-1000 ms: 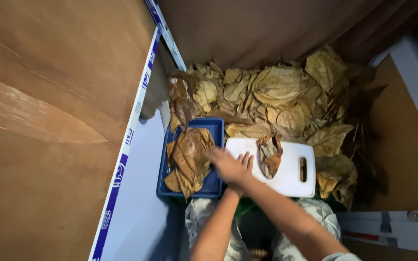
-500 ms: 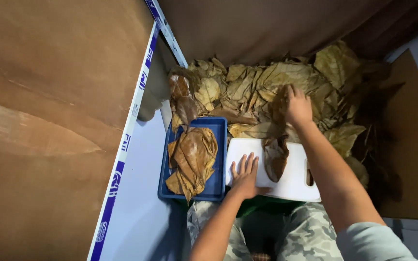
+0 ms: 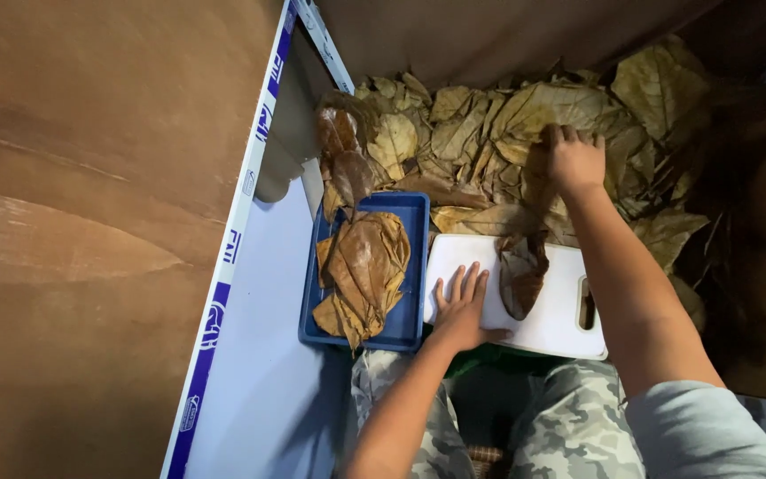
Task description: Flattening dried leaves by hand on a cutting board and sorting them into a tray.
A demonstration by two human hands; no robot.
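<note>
Nearest, the left hand lies flat with fingers spread on the white rectangular plastic cutting board, just beside one dry brown leaf. Further out, the right hand presses, fingers curled, into the heap of dry tan leaves.

Leaves, tray and board on the floor

A pile of dry leaves covers the floor; 1 blue tray and 1 white board lie side by side at its near edge.
</note>
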